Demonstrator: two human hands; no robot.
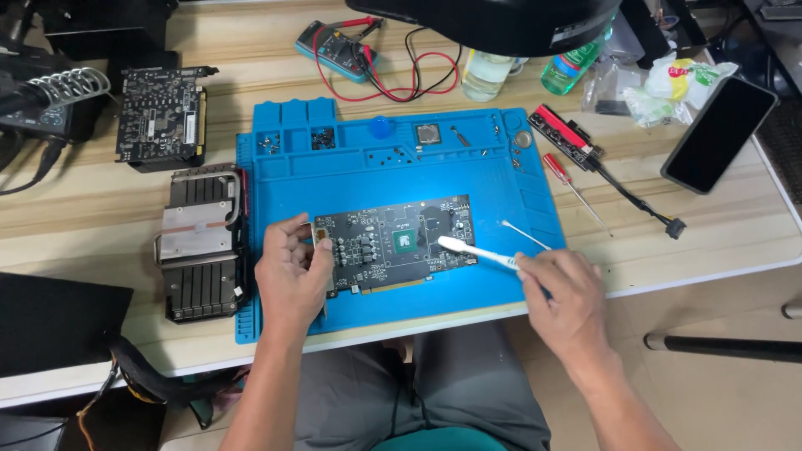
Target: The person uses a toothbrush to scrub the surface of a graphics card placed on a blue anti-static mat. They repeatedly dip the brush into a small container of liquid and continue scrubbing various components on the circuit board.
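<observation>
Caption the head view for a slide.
Left hand steadies a dark rectangular circuit board on a blue mat; right hand brushes it with a white toothbrush.

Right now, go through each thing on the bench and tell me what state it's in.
Circuit board: bare, lying flat on the blue mat.
Left hand: gripping the board's left end.
Right hand: holding a white brush, bristles on the board.
Heatsink: detached, beside the mat.
Second board: lying apart, untouched.
Phone: screen dark.
Screwdriver: lying loose.
Multimeter: leads attached.
</observation>
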